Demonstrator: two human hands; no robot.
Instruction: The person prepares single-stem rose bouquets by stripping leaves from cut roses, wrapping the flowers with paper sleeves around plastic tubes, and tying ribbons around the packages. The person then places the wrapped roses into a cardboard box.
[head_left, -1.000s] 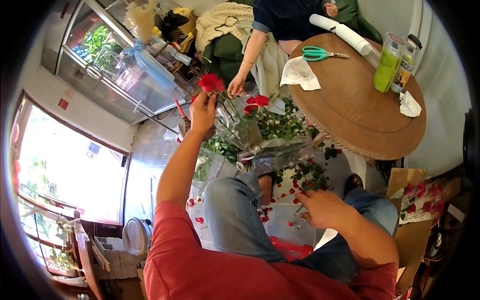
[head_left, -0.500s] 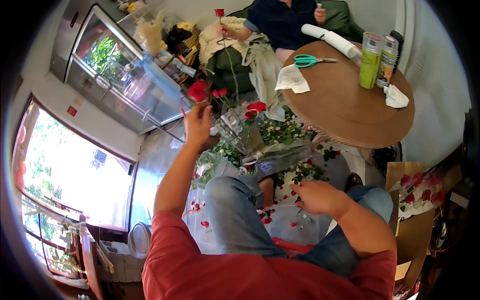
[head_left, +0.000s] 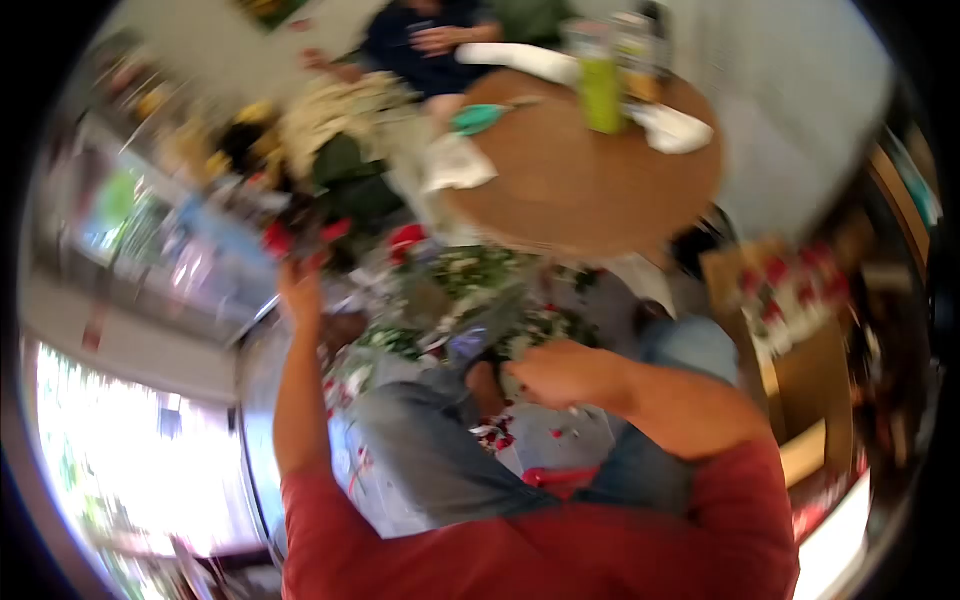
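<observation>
The whole view is smeared by motion. My left hand (head_left: 300,292) is raised at the left, its fingers closed round the base of a red rose (head_left: 277,240). More red roses (head_left: 407,240) stand beside it, above clear wrapping and cut greenery (head_left: 475,270). My right hand (head_left: 565,372) hovers over my knees with its fingers curled in; whatever it may hold is hidden. Below it, red petals (head_left: 495,435) lie scattered on the grey floor.
A round brown table (head_left: 590,190) bears teal-handled scissors (head_left: 478,119), a green spray can (head_left: 600,92), and white paper (head_left: 460,162). Another person (head_left: 425,45) sits behind it. At the right, a cardboard box (head_left: 810,375) stands near wrapped red roses (head_left: 790,285).
My view has swung right, so the table and room sit further left. My left hand still has the rose. The other person's hand has moved across their chest.
</observation>
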